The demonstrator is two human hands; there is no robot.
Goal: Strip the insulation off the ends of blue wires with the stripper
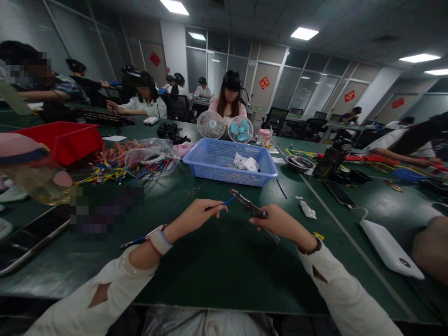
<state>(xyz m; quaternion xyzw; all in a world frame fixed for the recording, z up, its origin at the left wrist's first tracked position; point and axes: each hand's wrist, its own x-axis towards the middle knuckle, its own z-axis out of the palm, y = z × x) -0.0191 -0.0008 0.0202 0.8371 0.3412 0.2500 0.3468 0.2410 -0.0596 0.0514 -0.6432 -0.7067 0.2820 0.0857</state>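
Over the green table, my left hand [200, 215] is closed, pinching a thin blue wire [229, 201] between thumb and fingers. The wire's far end reaches the jaws of a metal wire stripper [249, 205]; whether the jaws bite it is too small to tell. My right hand [276, 223] wraps round the tool's handles, which point toward me and to the right. Another blue-handled item [135, 242] lies under my left wrist, partly hidden. Fine copper strands [191, 192] are scattered beyond my left hand.
A blue plastic basket [231, 175] with crumpled white paper stands ahead. To the left are bundled coloured wires [108, 163], a red bin [59, 140] and a phone [35, 235]. A white power bank [390, 247] lies right. Two small fans [240, 129] and a person are opposite.
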